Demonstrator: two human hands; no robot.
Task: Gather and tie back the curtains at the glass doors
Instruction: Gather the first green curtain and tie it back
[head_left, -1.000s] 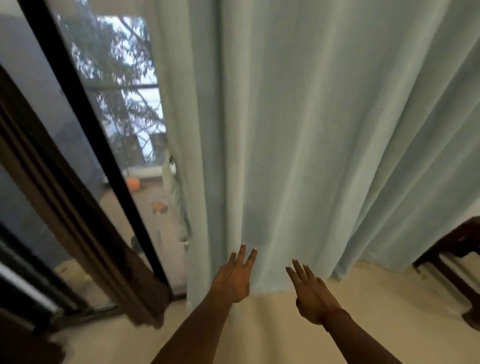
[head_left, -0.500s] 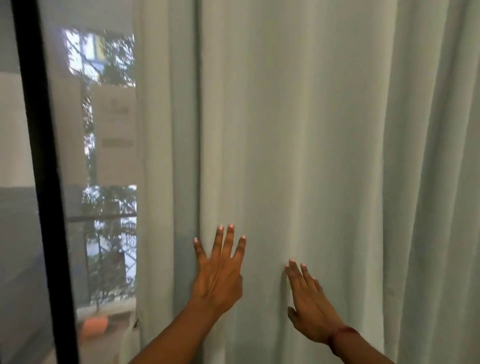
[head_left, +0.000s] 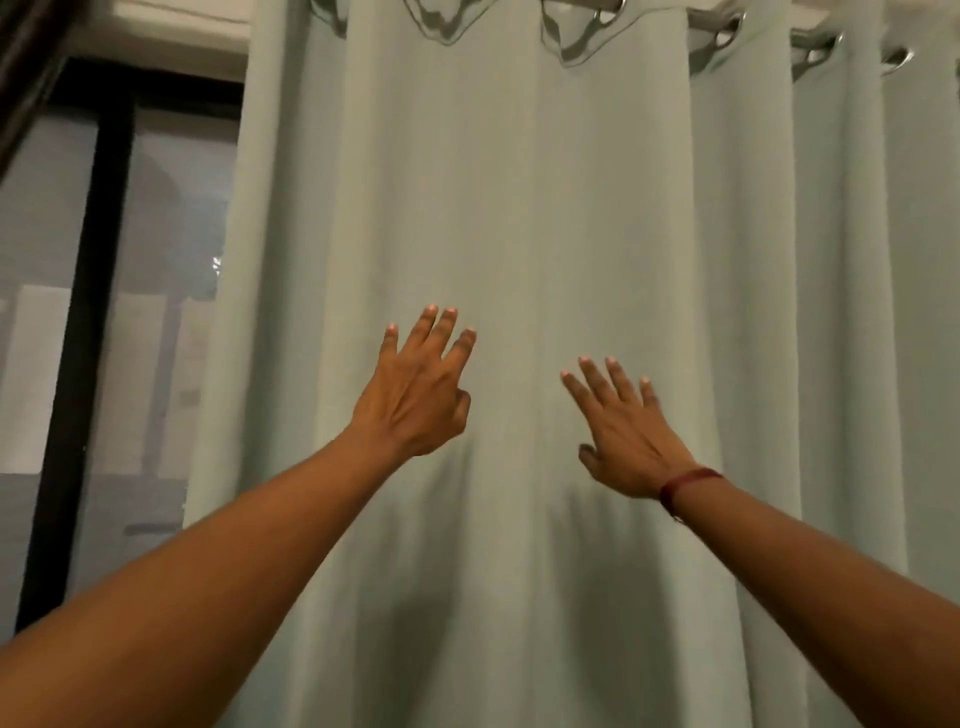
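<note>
A pale green curtain (head_left: 519, 197) hangs in wide folds from metal rings on a rod (head_left: 810, 39) along the top. It fills the middle and right of the view. My left hand (head_left: 415, 395) is raised in front of its central panel, fingers spread, holding nothing. My right hand (head_left: 623, 431), with a red thread at the wrist, is beside it and slightly lower, also spread and empty. Whether the palms touch the cloth I cannot tell. The curtain's left edge (head_left: 228, 312) hangs free beside the glass.
Left of the curtain is the glass door (head_left: 171, 322) with a black vertical frame bar (head_left: 78, 364). A dark brown curtain edge (head_left: 26, 57) shows at the top left corner. Grey buildings lie beyond the glass.
My view has swung up from the floor and curtain hem to the rod. Both hands have risen along the curtain and stayed spread and empty.
</note>
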